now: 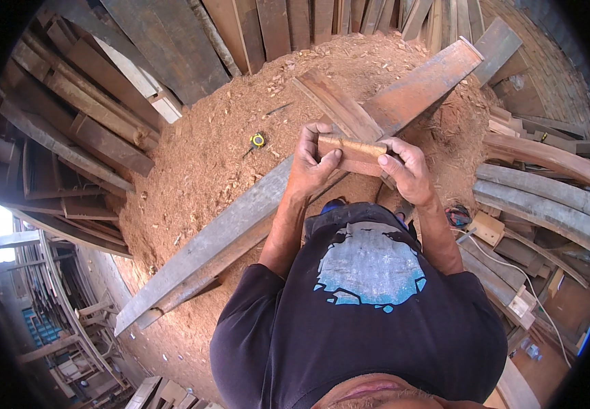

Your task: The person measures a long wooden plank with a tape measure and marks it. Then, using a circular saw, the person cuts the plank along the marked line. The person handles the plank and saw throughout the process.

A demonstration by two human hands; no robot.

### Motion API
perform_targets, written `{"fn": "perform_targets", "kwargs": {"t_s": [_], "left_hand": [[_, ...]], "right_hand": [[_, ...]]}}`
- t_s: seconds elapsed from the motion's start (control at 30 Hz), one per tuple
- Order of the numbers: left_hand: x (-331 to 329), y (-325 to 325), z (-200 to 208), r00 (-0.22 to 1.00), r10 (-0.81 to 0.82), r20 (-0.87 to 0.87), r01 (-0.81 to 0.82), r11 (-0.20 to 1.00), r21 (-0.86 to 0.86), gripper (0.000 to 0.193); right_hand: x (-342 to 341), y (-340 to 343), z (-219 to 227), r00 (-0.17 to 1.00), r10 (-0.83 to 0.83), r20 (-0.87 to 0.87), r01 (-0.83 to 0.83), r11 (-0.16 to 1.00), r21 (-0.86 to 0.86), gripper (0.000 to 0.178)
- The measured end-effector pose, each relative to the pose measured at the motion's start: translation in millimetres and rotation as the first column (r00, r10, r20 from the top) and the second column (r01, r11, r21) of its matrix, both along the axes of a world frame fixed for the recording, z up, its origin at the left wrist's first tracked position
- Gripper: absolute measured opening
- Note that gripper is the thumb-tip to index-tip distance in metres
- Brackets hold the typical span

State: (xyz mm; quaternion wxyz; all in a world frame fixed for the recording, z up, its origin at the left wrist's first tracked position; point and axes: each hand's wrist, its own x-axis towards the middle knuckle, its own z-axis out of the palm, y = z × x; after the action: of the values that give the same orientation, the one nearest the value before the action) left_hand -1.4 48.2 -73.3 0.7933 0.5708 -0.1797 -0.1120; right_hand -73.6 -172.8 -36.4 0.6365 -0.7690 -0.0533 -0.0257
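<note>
A block of wood (354, 162) is held between two hands in front of the body.
Its left end is gripped by the left hand (312, 163), its right end by the right hand (407, 167), with both thumbs pressed against it. Just beyond, a short board (336, 102) is set slantwise against a wide plank (428, 88). Farther left, a yellow-and-black tape measure (257, 140) is seen on sawdust (193, 184); behind, boards (182, 44) are stacked.

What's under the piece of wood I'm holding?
Past the far edge of the piece of wood, a short board and a longer plank show. Your left hand and right hand grip its ends. Whatever lies directly beneath it is covered.
</note>
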Motion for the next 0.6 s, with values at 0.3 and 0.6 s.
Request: {"fn": "perform_targets", "kwargs": {"t_s": [0.3,0.6], "left_hand": [[-1.8,-3.1,1.6,1.000,0.005,-0.013,-0.005,1.000,-0.006,0.044],[-3.2,-2.0,1.7,0.999,0.019,-0.044,-0.015,0.997,0.075,0.040]], "right_hand": [[-1.9,-0.3,-3.7,1.000,-0.025,-0.011,0.024,1.000,-0.007,0.033],[-1.2,0.5,-6.1,0.999,0.002,-0.042,-0.004,0.999,-0.047,0.033]]}}
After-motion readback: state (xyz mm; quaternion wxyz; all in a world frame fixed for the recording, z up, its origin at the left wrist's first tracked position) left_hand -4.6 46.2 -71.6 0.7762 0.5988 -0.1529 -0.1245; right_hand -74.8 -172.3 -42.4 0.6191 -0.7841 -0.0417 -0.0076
